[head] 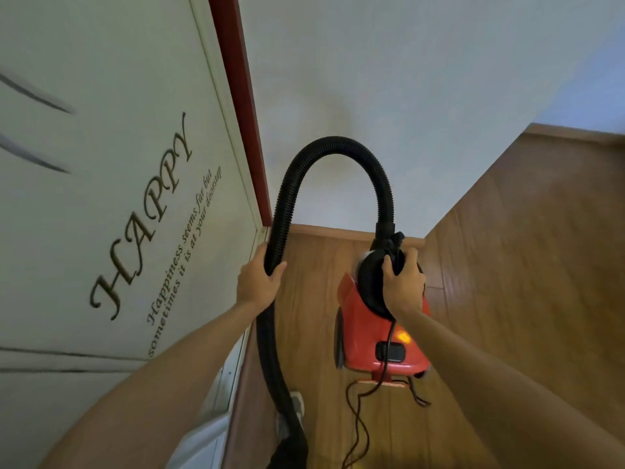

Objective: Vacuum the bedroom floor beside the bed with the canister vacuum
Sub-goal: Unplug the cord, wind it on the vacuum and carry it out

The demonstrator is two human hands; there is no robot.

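Note:
A red canister vacuum (358, 336) hangs above the wooden floor (507, 265), carried by its black top handle. My right hand (402, 286) grips that handle. A black ribbed hose (334, 147) arches up from the canister's front and comes down on the left. My left hand (258, 280) is wrapped round the hose there, and the hose runs on down past my leg. The vacuum's black power cord (358, 411) dangles from the rear and trails over the floor. No bed is in view.
A white door (101, 164) with "HAPPY" lettering stands close on the left, framed by red trim (243, 106). A white wall (406, 79) lies straight ahead. My shoe (297, 404) shows on the floor below the hose. The wooden floor stretches to the right.

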